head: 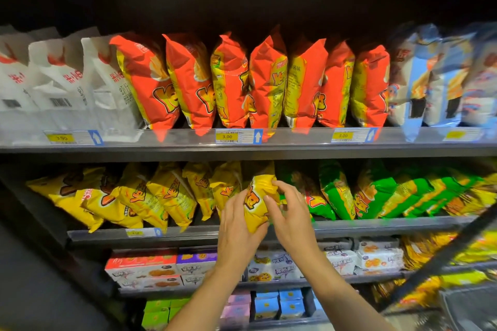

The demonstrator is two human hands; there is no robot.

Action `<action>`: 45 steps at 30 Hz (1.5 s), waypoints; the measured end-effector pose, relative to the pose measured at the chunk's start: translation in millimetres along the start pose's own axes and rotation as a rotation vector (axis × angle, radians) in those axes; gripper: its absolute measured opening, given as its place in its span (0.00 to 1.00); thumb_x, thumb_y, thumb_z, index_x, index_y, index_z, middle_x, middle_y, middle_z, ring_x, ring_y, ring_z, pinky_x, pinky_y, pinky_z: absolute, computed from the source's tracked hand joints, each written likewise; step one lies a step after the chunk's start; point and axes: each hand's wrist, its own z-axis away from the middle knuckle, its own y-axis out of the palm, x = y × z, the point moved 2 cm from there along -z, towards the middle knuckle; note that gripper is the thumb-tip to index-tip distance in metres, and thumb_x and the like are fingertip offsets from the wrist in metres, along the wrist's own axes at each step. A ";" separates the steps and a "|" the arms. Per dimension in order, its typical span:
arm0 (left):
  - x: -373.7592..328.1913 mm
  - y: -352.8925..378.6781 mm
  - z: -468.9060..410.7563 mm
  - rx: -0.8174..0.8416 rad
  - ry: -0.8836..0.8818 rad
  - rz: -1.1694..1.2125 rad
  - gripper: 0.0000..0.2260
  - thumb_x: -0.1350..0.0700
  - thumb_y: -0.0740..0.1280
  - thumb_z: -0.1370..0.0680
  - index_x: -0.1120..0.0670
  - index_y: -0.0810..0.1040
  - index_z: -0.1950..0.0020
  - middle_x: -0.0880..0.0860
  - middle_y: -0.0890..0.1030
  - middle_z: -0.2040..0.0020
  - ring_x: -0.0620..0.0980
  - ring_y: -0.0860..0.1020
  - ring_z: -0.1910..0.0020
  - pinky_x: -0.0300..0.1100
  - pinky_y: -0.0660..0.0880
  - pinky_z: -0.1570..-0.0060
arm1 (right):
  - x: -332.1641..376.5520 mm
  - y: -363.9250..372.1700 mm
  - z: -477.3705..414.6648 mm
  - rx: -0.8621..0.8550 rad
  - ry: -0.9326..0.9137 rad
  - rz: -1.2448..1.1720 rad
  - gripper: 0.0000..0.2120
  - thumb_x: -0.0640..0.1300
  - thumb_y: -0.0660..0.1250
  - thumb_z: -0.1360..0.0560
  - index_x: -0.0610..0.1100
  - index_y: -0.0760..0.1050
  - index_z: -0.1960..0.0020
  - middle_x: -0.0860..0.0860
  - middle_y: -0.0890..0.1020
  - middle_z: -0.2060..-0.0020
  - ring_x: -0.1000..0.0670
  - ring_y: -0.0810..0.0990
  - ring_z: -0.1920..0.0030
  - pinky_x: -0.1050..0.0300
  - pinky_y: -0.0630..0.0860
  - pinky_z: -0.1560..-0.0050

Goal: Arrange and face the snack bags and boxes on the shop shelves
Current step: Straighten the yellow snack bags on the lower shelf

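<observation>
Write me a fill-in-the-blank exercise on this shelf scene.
The held bag, gripped by the left hand and the right hand, is ____ in colour.
The orange bags stand on the shelf ____ it.
The green bags sit to its ____.
The price label below the orange bags reads ____.
Missing words: yellow; above; right; 3.00
</observation>
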 end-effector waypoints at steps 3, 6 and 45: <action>-4.4 -8.1 4.6 0.018 -0.010 0.028 0.33 0.47 0.77 0.25 0.43 0.66 0.24 0.44 0.70 0.30 0.44 0.70 0.31 0.46 0.75 0.37 | 0.9 -6.3 8.7 0.036 -0.002 -0.015 0.21 0.55 0.69 0.20 0.52 0.74 0.29 0.63 0.74 0.39 0.58 0.74 0.36 0.51 0.78 0.37; -7.7 -15.1 14.2 0.048 -0.034 0.099 0.33 0.47 0.76 0.25 0.42 0.66 0.23 0.43 0.70 0.32 0.43 0.72 0.34 0.44 0.76 0.41 | 2.8 -14.8 17.4 0.067 0.011 -0.088 0.24 0.58 0.69 0.22 0.53 0.73 0.29 0.61 0.75 0.36 0.58 0.77 0.37 0.59 0.79 0.41; -37.3 -16.8 55.5 0.255 -0.414 0.514 0.29 0.43 0.77 0.26 0.40 0.68 0.29 0.41 0.76 0.33 0.40 0.77 0.35 0.41 0.78 0.39 | -27.5 -57.2 56.8 0.270 0.404 -0.437 0.17 0.53 0.72 0.22 0.53 0.73 0.36 0.53 0.85 0.42 0.57 0.85 0.44 0.58 0.83 0.47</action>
